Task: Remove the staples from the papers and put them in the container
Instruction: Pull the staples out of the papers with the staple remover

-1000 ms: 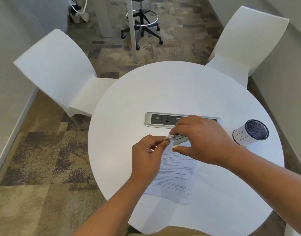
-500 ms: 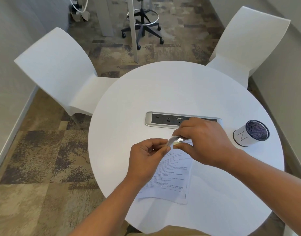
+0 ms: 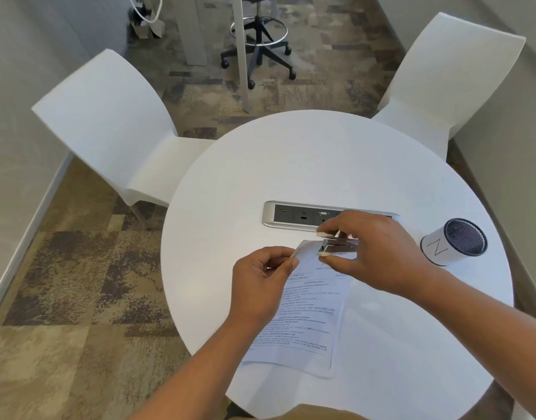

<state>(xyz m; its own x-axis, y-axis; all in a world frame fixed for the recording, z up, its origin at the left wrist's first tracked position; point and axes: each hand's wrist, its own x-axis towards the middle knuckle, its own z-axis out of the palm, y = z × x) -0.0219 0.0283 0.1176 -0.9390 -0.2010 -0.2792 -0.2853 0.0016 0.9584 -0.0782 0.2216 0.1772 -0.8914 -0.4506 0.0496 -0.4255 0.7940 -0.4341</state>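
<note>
Round white table [image 3: 306, 165] – printed papers [image 3: 306, 322], white container [image 3: 448, 245], inset outlet strip [image 3: 297, 214], possibly recessed

the left hand [image 3: 262, 280] is pinching the papers' [image 3: 303, 316] top left corner, lifting it off the table [image 3: 291, 165]. the right hand [image 3: 378, 253] is gripping a staple remover [image 3: 339, 245] at that corner. the container [image 3: 453, 241] is standing to the right.
</note>
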